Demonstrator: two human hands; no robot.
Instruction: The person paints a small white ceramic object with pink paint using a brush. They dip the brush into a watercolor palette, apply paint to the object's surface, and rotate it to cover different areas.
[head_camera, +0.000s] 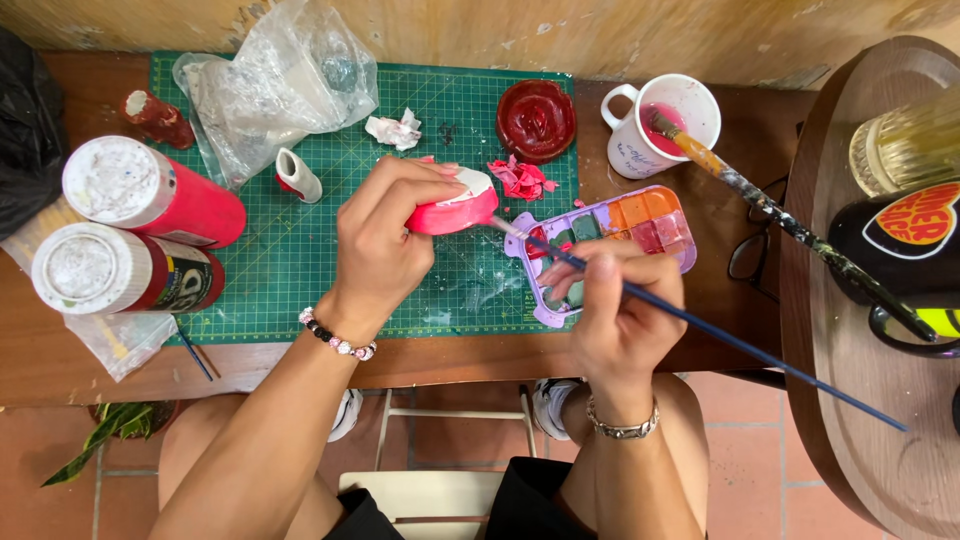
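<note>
My left hand (385, 240) grips a small clay piece (455, 210), pink-painted with a white top, above the green cutting mat (300, 260). My right hand (620, 310) holds a thin blue-handled paintbrush (720, 335); its tip touches the right end of the pink piece. Under the brush lies a lilac paint palette (672, 232) with red, orange and dark wells.
Two big paint bottles (150, 195) lie at the left. A white mug (665, 125) holds pink water and a brush. A red round lid (537, 120), crumpled plastic bag (280, 85), small white piece (298, 175), glasses (750, 255) and a round side table (850, 330) surround.
</note>
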